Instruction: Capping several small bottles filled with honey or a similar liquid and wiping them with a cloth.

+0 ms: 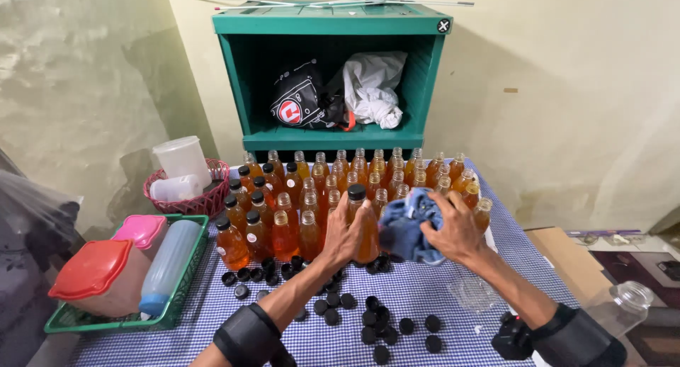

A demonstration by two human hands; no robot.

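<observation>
Black caps (368, 317) lie loose at lower centre on the checked counter (418, 285). Left hand (345, 234) closes round a capped amber bottle (361, 222) at centre frame; right hand (453, 229) presses a blue cloth (407, 229) against it.

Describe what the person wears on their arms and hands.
Both hands are bare: the left hand and right hand show no gloves or rings. Each forearm carries a wide black padded band, left band and right band, near the elbow.

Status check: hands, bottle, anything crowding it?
Left hand grips capped amber bottle. Right hand presses blue cloth against it. Uncapped bottles close behind, loose caps in front.
</observation>
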